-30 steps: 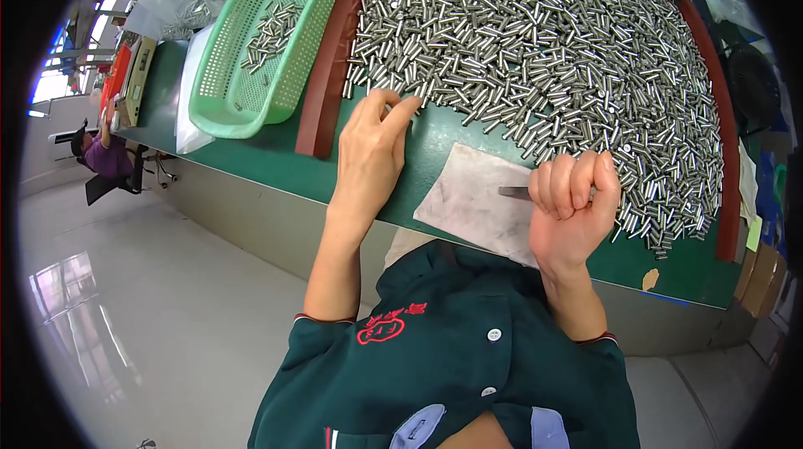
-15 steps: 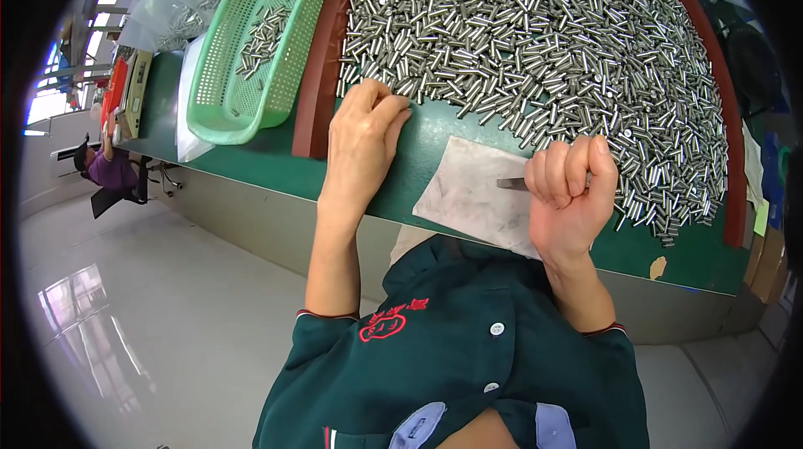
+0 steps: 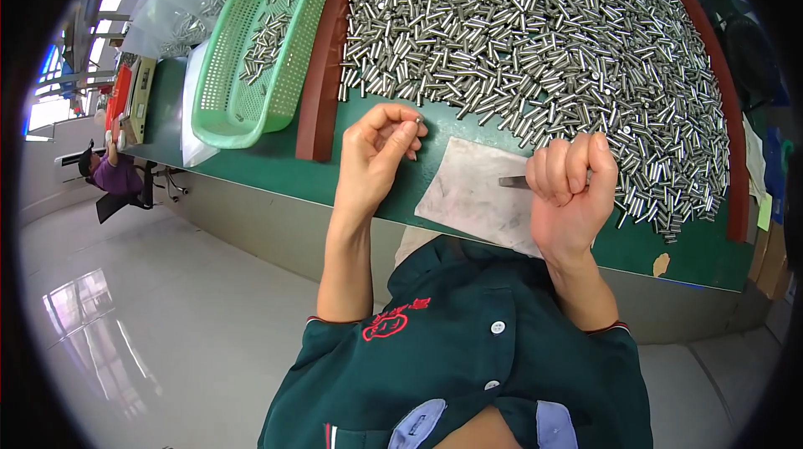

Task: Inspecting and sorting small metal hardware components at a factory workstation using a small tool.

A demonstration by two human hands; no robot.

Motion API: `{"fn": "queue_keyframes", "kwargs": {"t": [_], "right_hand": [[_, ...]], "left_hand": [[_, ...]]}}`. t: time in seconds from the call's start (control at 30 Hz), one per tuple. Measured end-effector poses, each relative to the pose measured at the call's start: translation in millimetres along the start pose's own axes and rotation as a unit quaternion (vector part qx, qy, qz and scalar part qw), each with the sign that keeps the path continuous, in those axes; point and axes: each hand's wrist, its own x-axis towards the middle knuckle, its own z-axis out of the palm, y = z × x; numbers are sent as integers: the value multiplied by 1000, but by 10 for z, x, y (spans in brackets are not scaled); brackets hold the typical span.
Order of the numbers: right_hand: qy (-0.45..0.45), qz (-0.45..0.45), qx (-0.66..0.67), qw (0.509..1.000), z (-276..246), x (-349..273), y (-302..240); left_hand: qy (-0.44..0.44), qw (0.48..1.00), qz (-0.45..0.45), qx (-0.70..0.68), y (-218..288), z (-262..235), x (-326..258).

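Observation:
Countless short silver metal pins (image 3: 519, 39) lie spread in a thick layer over the green table. My left hand (image 3: 374, 152) is raised just in front of their near edge, thumb and index finger pinched together. At the fingertips shows the end of a small metal pin (image 3: 419, 120); the rest of it is hidden. My right hand (image 3: 572, 186) is closed round a flat grey metal tool (image 3: 513, 182), whose blunt end sticks out to the left; its kind is hidden in the fist. Below that end lies a smudged white cloth (image 3: 468, 190).
Dark red bars (image 3: 316, 127) border the pins left and right. Left of them stands a green perforated basket (image 3: 201, 106) with some pins inside. Clear plastic bags (image 3: 167, 18) lie behind it. A person in purple (image 3: 117, 175) sits far left.
My left hand has drawn back from the edge of the pins and turned, with a small metal pin now at its fingertips. The right hand stays in place.

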Motion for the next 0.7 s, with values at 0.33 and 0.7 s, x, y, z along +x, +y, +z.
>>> {"fn": "queue_keyframes", "kwargs": {"t": [0.33,0.7], "right_hand": [[-33,-9,-3,999,7,24,2],[3,29,3,1000,-17,18,53]], "left_hand": [[-94,943,138,286,166,479,-358],[-43,930,160,328,6,581,-373]]}}
